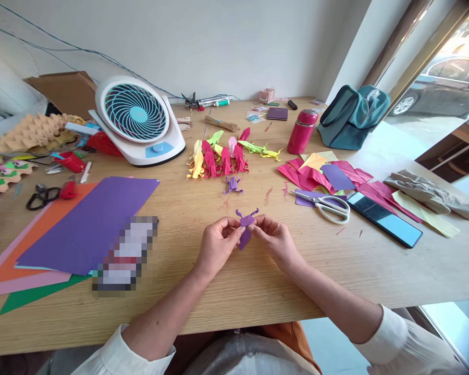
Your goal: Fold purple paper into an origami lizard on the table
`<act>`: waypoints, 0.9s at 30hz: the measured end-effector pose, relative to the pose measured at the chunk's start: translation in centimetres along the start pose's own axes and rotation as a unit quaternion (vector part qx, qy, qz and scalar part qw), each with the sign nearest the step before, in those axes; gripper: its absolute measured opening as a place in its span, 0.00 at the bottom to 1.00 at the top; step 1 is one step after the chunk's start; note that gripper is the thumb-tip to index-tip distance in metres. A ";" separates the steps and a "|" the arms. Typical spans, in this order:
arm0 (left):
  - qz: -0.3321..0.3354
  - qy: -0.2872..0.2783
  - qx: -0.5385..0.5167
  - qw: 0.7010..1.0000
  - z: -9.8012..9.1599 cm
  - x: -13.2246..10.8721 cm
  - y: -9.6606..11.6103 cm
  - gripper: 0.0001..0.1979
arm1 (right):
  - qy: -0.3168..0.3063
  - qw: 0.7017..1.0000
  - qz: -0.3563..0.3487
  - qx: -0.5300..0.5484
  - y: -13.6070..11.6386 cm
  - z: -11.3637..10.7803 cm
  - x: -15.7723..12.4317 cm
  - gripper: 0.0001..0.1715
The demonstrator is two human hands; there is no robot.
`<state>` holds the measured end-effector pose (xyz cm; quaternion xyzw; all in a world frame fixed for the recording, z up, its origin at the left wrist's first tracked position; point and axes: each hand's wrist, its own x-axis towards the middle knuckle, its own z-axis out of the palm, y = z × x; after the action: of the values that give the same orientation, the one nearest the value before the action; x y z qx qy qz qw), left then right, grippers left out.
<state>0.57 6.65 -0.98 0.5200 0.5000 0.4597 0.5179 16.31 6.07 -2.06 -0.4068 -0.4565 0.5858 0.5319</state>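
Purple folded paper point(247, 222) with curled prongs point(254, 212) is pinched by left hand point(219, 242) and right hand point(276, 241).

Wall point(234, 47): pale, beyond the grip point(247, 224)
Table point(172, 224): wood-grained, beneath and around the grip
Floor point(399, 139): pale, right of the grip, past the table
Frame point(430, 54): tan, far right of the grip, car point(433, 101) outside
Light: daylight, brightest far right

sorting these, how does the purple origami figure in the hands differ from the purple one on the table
The held origami figure is pinched between the left hand and right hand; the resting origami figure sits untouched on the table. The held origami figure shows two curled limbs and a flat, pointed end; the resting origami figure has thin legs splayed on both sides. Both are purple folded paper.
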 end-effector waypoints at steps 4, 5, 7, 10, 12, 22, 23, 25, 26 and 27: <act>0.023 0.014 0.014 1.000 0.3 -0.3 0.3 0.12 | -0.004 1.000 -0.005 0.003 -0.1 0.0 0.0 0.18; 0.023 0.012 0.014 1.000 0.3 -0.3 0.3 0.12 | -0.003 1.000 -0.006 0.003 -0.1 -0.1 0.0 0.19; 0.018 0.005 0.007 1.000 0.3 -0.2 0.2 0.12 | -0.004 1.000 -0.005 0.001 -0.1 -0.1 0.0 0.19; 0.007 -0.004 -0.010 1.000 0.2 -0.1 -0.1 0.13 | -0.014 1.000 0.006 0.002 0.0 -0.1 0.0 0.20; 0.001 -0.007 -0.018 1.000 0.1 0.0 -0.4 0.13 | -0.019 1.000 0.014 0.000 0.1 -0.1 0.0 0.20; 0.347 0.032 0.208 0.914 -0.7 -1.4 1.7 0.05 | -0.005 0.977 -0.187 -0.098 -0.7 -0.2 -0.7 0.03; 0.381 0.040 0.245 0.890 -0.8 -1.5 1.9 0.06 | -0.007 0.974 -0.199 -0.104 -0.9 -0.2 -0.8 0.02; 0.428 0.047 0.308 0.848 -1.2 -1.5 2.1 0.06 | -0.006 0.973 -0.206 -0.106 -1.3 -0.2 -0.9 0.03; 0.441 0.038 0.330 0.833 -1.4 -1.4 2.1 0.06 | -0.006 0.973 -0.203 -0.110 -1.4 -0.3 -1.0 0.03; 0.452 0.023 0.344 0.823 -1.5 -1.3 2.1 0.07 | -0.005 0.973 -0.200 -0.116 -1.5 -0.3 -1.0 0.03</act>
<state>-0.99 5.52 1.24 0.8216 0.3463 0.4519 0.0278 17.09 5.12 -0.69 -0.3634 -0.5963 0.4127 0.5848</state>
